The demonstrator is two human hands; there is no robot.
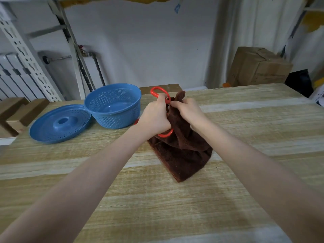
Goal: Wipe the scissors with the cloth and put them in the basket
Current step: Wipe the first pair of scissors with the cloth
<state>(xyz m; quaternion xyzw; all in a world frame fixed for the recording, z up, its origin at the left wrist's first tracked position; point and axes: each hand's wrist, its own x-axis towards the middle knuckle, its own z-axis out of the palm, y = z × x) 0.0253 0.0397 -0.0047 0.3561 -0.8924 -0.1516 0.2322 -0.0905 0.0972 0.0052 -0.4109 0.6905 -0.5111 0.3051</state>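
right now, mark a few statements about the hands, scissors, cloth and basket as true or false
1. The left hand grips the red-handled scissors. True.
2. The scissors already lie in the blue basket. False: they are outside it, held in the left hand to its right.
3. The right hand holds the brown cloth up against the scissors. True.
4. The blue lid is on the basket. False: it lies on the table, to the left of the basket.
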